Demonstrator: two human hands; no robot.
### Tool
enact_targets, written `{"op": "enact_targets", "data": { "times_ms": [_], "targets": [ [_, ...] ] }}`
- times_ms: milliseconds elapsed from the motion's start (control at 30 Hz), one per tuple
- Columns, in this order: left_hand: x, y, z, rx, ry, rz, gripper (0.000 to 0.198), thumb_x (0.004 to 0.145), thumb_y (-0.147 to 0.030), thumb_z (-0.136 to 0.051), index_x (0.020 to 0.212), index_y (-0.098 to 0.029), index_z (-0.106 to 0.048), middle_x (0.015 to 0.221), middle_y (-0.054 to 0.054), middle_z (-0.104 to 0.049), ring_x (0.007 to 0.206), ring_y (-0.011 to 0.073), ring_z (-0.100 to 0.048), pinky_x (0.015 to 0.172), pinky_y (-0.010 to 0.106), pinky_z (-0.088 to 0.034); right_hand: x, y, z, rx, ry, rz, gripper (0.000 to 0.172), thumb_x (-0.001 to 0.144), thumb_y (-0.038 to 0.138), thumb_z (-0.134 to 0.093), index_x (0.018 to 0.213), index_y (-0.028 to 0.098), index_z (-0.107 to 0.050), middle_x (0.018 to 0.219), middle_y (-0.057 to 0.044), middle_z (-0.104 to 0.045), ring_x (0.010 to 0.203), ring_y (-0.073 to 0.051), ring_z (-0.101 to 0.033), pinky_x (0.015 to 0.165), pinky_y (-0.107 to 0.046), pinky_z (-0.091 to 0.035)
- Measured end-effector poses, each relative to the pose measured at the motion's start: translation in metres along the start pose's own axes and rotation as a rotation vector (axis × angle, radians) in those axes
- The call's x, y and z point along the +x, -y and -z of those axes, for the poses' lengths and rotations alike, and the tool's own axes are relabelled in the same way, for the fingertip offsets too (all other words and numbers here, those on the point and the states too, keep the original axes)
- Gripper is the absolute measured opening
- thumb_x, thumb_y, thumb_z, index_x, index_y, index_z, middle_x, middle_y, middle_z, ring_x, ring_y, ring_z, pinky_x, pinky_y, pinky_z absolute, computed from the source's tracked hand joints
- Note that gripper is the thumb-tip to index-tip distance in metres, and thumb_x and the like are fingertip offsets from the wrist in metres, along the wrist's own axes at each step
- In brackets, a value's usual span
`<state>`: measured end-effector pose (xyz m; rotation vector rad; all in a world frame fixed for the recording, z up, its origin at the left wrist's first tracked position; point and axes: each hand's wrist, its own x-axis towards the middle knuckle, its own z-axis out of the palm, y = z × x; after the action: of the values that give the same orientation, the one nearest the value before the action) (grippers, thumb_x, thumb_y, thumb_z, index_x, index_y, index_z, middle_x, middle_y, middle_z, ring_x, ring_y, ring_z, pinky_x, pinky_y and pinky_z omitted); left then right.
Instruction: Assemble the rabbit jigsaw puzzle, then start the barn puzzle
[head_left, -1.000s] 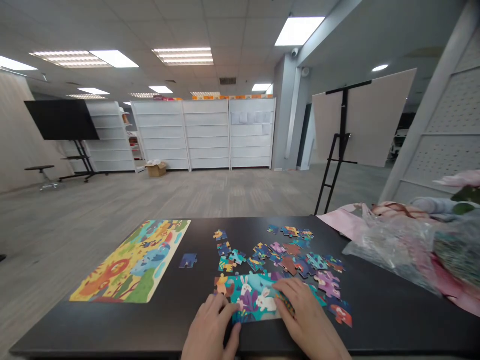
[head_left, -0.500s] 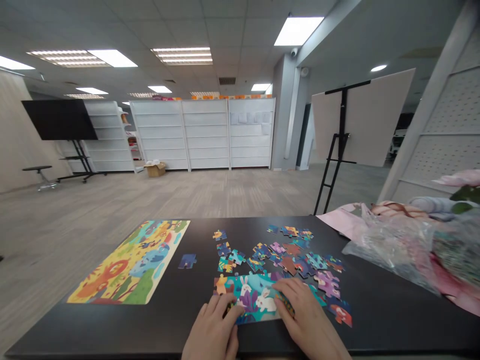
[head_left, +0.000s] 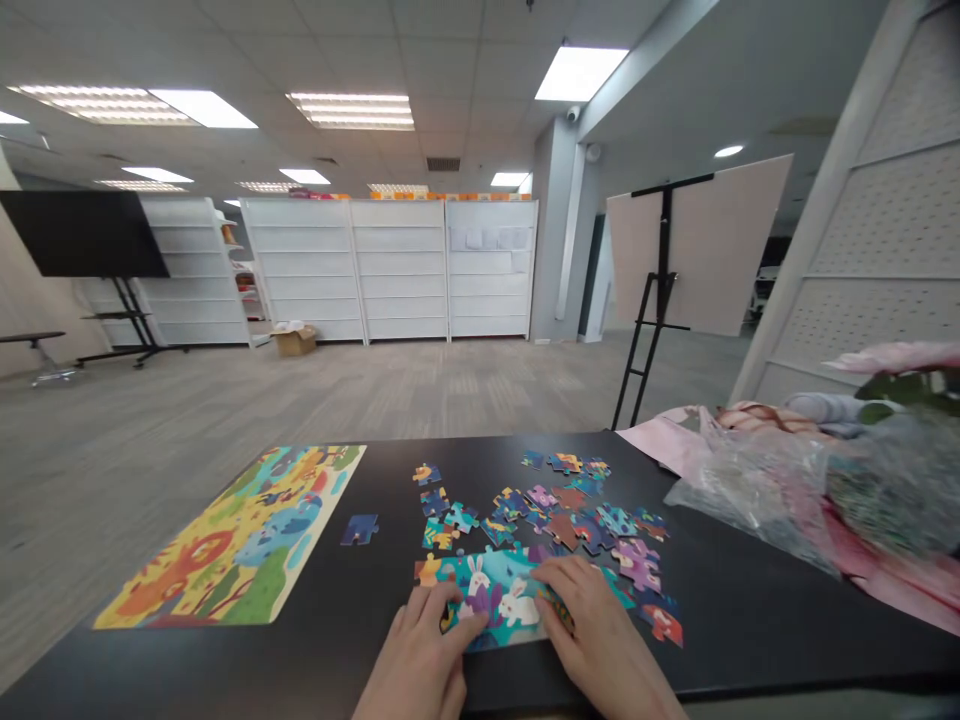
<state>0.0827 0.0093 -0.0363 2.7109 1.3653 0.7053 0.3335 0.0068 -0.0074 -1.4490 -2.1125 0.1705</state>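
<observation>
In the head view, a joined jigsaw section [head_left: 491,600] lay flat on a black table [head_left: 322,655], near the table edge closest to us. We took this section as our reference point.

The left hand [head_left: 416,650] lay on the section's left end, with its fingers spread and not clenched. The right hand [head_left: 592,625] lay on the right end, with its fingers bent over a multicoloured piece [head_left: 556,610]. We could not tell whether that piece was gripped or only pressed.

Technique: both hands were held low, working from opposite ends of the section. This placement kept the section flat and its joints closed.

Loose pieces [head_left: 562,510] lay scattered beyond the section and along its right side. A blue piece [head_left: 360,530] lay apart to its left, and a picture card [head_left: 232,540] lay farther left. A clear plastic bag [head_left: 757,490] lay well right of the section, on pink fabric [head_left: 667,435]. White shelves [head_left: 397,270] stood far beyond it.

Labels: we found no legible brand or writing. Papers [head_left: 487,238] on the shelves were too small to read.
</observation>
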Motion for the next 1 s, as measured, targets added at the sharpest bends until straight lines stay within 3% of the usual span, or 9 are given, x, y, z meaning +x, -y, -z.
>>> {"op": "enact_targets", "data": {
  "times_ms": [267,400,600,767,900,1000],
  "targets": [
    [-0.004,0.002,0.0,0.062,-0.085,-0.051,0.063,0.07,-0.001,-0.054,0.124,-0.033,-0.061,0.12,0.004,-0.063,0.106,0.0244,-0.06,0.086,0.031,-0.05,0.0,-0.001,0.0,0.012,-0.028,0.017,0.021,0.098,0.023,-0.052,0.11,0.025,-0.069,0.109,-0.007,-0.071,0.104,-0.025,-0.064,0.093,-0.043,-0.051],
    [-0.007,0.005,-0.001,0.145,-0.063,-0.109,0.049,0.076,-0.013,-0.062,0.122,-0.033,-0.062,0.116,0.002,-0.068,0.101,0.0243,-0.064,0.079,0.03,-0.05,0.0,-0.001,0.0,0.012,-0.018,0.009,0.022,0.097,0.022,-0.052,0.112,0.025,-0.068,0.11,-0.007,-0.07,0.106,-0.026,-0.063,0.095,-0.044,-0.05],
    [-0.014,0.011,-0.009,0.221,-0.057,-0.114,0.057,0.078,-0.03,-0.073,0.133,-0.035,-0.058,0.127,0.003,-0.069,0.108,0.0282,-0.064,0.078,0.032,-0.048,0.0,0.0,0.0,0.008,-0.01,0.003,0.021,0.098,0.023,-0.052,0.111,0.025,-0.068,0.111,-0.007,-0.07,0.106,-0.026,-0.063,0.096,-0.044,-0.049],
    [-0.017,0.007,-0.014,0.18,-0.053,-0.064,0.057,0.079,-0.044,-0.076,0.133,-0.036,-0.06,0.129,0.005,-0.068,0.111,0.0306,-0.063,0.079,0.034,-0.048,0.001,0.0,0.001,0.004,-0.026,0.009,0.019,0.098,0.024,-0.053,0.108,0.025,-0.069,0.109,-0.006,-0.071,0.104,-0.025,-0.064,0.094,-0.042,-0.05],
    [-0.02,-0.006,-0.016,0.194,-0.156,0.082,0.05,0.078,-0.046,-0.078,0.126,-0.039,-0.066,0.128,0.007,-0.067,0.114,0.0339,-0.061,0.085,0.039,-0.047,0.0,0.0,0.001,0.003,-0.015,0.003,0.019,0.097,0.023,-0.054,0.109,0.026,-0.068,0.11,-0.006,-0.07,0.105,-0.025,-0.063,0.094,-0.043,-0.05],
    [-0.025,-0.013,-0.016,0.243,-0.182,0.068,0.048,0.084,-0.046,-0.073,0.13,-0.038,-0.064,0.128,0.007,-0.067,0.117,0.0319,-0.061,0.089,0.037,-0.048,0.0,0.0,0.001,0.006,0.004,-0.004,0.02,0.097,0.021,-0.053,0.11,0.025,-0.067,0.111,-0.006,-0.07,0.107,-0.026,-0.062,0.096,-0.044,-0.049]
  ]
}}
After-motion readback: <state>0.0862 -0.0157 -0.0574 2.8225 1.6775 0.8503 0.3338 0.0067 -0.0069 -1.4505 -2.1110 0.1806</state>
